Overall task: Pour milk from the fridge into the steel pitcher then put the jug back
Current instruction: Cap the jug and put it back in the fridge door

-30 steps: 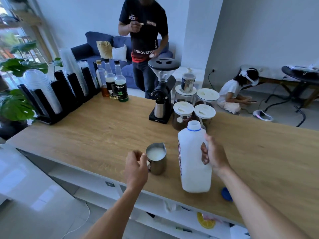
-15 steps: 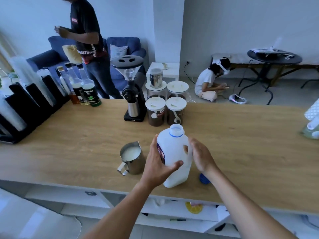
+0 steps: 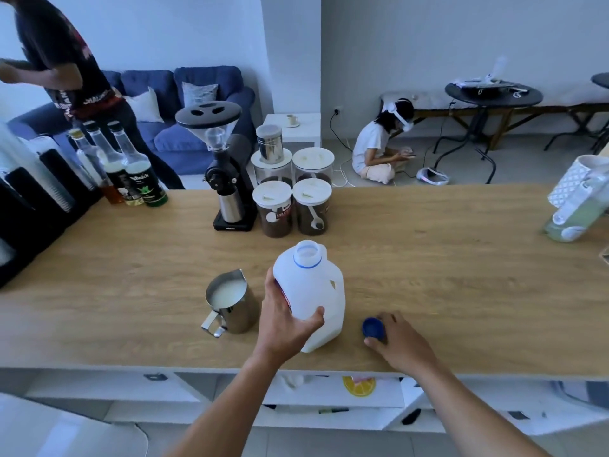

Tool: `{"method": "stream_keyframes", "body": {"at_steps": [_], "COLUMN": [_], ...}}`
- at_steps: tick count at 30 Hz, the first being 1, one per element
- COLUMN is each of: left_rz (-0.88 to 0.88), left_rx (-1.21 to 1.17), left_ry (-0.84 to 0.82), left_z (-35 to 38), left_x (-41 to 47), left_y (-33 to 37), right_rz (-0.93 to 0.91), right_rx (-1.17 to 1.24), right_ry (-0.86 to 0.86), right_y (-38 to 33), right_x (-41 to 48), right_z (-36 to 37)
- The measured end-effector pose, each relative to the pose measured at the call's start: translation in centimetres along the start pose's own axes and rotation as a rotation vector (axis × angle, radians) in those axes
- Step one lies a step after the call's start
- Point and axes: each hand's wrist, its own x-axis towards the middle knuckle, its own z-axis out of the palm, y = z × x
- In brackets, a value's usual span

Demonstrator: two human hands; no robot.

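Note:
A white plastic milk jug (image 3: 313,288) stands upright and uncapped on the wooden counter (image 3: 445,258). My left hand (image 3: 286,321) wraps around its left side and front. Just left of it sits the steel pitcher (image 3: 230,303), holding milk, handle toward me. The jug's blue cap (image 3: 373,328) lies on the counter to the right of the jug. My right hand (image 3: 400,341) rests on the counter with thumb and fingers around that cap.
Behind the jug stand a black coffee grinder (image 3: 227,179) and several lidded coffee jars (image 3: 291,206). Syrup bottles (image 3: 131,169) and black cup holders (image 3: 36,199) line the left end. A bottle (image 3: 580,206) lies at the right edge. Two people are beyond the counter.
My left hand left the pitcher and took the jug. My right hand let go of the jug handle and dropped onto the blue cap. The view swung right.

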Motion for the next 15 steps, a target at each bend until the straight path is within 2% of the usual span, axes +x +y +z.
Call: {"method": "stream_keyframes", "body": {"at_steps": [5,9,11,15], "left_rz": [0.009,0.002,-0.01,-0.013], "left_rx": [0.019,-0.002,-0.019,-0.044], "left_ry": [0.001,0.015,0.02,0.018], "left_z": [-0.1,0.1,0.1,0.1], "left_x": [0.0,0.2,0.1,0.0], "left_y": [0.2,0.2,0.1,0.2], "right_rz": [-0.05,-0.081,-0.211,-0.495], "right_rx": [-0.18,0.164,0.284,0.216], "right_ry": [0.021,0.168,0.24,0.31], "right_y": [-1.2,-4.0,-6.6,-12.0], "right_x": [0.7,0.8,0.5,-1.6], "right_z": [-1.3,-6.6,-10.0,-14.8]}}
